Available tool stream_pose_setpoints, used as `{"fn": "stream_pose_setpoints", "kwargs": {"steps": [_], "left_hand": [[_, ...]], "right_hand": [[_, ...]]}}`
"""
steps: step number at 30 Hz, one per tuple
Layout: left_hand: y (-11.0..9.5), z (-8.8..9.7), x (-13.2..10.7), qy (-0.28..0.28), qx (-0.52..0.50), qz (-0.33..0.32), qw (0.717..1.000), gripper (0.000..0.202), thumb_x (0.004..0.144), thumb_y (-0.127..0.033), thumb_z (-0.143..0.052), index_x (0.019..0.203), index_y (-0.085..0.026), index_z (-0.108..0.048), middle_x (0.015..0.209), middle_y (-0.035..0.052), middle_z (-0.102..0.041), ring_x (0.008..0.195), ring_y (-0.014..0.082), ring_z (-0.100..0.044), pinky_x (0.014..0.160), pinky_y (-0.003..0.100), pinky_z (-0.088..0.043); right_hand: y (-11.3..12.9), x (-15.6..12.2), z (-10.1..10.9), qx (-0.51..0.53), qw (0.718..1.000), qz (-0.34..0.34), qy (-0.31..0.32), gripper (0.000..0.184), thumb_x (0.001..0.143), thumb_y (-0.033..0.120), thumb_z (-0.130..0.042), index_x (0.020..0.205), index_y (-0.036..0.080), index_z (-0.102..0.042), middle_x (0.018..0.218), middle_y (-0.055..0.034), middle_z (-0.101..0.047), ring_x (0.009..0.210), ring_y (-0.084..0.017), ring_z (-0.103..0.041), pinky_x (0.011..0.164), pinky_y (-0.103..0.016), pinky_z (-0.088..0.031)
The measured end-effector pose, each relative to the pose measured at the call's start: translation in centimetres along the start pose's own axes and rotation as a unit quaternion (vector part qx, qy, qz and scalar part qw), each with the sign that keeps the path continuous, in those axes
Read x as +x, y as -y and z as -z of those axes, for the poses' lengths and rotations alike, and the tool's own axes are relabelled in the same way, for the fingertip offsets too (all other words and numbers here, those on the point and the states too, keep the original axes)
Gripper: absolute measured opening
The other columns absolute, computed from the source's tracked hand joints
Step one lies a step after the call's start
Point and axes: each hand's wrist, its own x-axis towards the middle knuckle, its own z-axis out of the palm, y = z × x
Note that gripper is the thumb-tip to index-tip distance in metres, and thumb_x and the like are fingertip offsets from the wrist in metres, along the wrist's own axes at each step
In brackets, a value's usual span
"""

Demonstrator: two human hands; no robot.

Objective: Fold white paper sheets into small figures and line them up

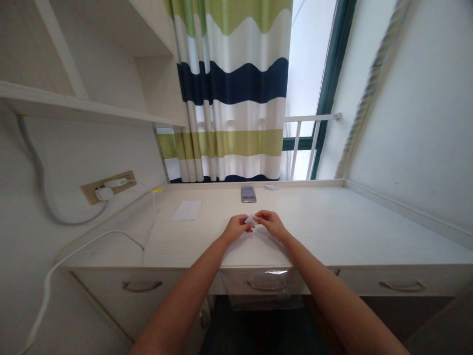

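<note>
A small folded piece of white paper (251, 220) is held just above the desk, between both hands. My left hand (237, 228) pinches its left side, thumb and fingers closed on it. On the other side my right hand (271, 223) grips the paper's right edge with closed fingertips. Part of the paper is hidden behind the fingers, so its exact folds cannot be made out. Beyond the hands a smartphone (249, 194) lies on the desk with its screen up.
White sheets (186, 210) lie on the desk (351, 227) at the left. A small crumpled white piece (272, 187) rests near the back edge. Cables run from a wall socket (108, 187). A clear plastic bag (258, 286) hangs over the middle drawer.
</note>
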Motion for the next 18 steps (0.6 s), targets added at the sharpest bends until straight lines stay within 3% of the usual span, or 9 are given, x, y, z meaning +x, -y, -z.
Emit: {"fn": "stream_pose_setpoints", "kwargs": {"steps": [7, 13, 18], "left_hand": [[0.1, -0.1, -0.1, 0.023, 0.002, 0.009, 1.0, 0.021, 0.059, -0.027, -0.062, 0.07, -0.009, -0.059, 0.06, 0.0024, -0.059, 0.05, 0.0092, -0.054, 0.051, 0.021, -0.042], [0.0, -0.1, -0.1, 0.016, 0.07, 0.0, 0.997, 0.016, 0.06, -0.026, -0.06, 0.06, -0.01, -0.058, 0.048, -0.0014, -0.053, 0.042, 0.0065, -0.046, 0.046, 0.019, -0.036], [0.3, 0.0, 0.0, 0.009, 0.073, 0.011, 0.997, 0.018, 0.061, -0.028, -0.059, 0.063, -0.01, -0.058, 0.052, -0.0001, -0.055, 0.046, 0.008, -0.05, 0.048, 0.02, -0.038]], "right_hand": [[0.5, -0.1, -0.3, 0.03, 0.999, -0.011, 0.018, 0.025, 0.063, 0.04, -0.06, 0.067, 0.015, -0.058, 0.058, 0.0001, -0.057, 0.053, -0.01, -0.049, 0.054, -0.025, -0.039], [-0.4, 0.0, -0.1, -0.057, 0.998, -0.009, 0.01, 0.028, 0.063, 0.041, -0.058, 0.06, 0.014, -0.058, 0.051, 0.001, -0.053, 0.049, -0.009, -0.043, 0.05, -0.023, -0.033], [-1.0, 0.2, 0.0, -0.049, 0.998, -0.013, 0.022, 0.028, 0.065, 0.042, -0.056, 0.062, 0.014, -0.058, 0.055, -0.0001, -0.054, 0.051, -0.01, -0.045, 0.05, -0.023, -0.034]]}}
